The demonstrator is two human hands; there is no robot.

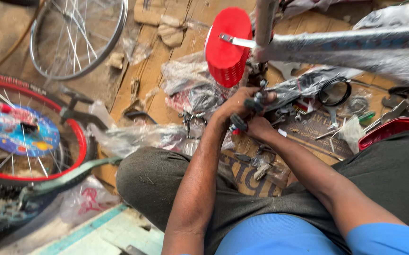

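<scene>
My left hand (236,105) and my right hand (260,126) meet in front of my knees, both closed around a small dark metal bicycle part (256,100) with a bolt sticking up from it. Just above them stands a plastic-wrapped bicycle frame (351,46) carrying a red plastic basket (227,45) on a silver bracket. Which hand bears the part's weight is hard to tell; fingers hide most of it.
A red-rimmed wheel with a colourful disc (22,134) lies at left, a bare spoked rim (79,35) behind it. Plastic bags (138,137), loose brackets, a black cable coil (335,91), tools and a red tray (387,131) clutter the cardboard-covered floor.
</scene>
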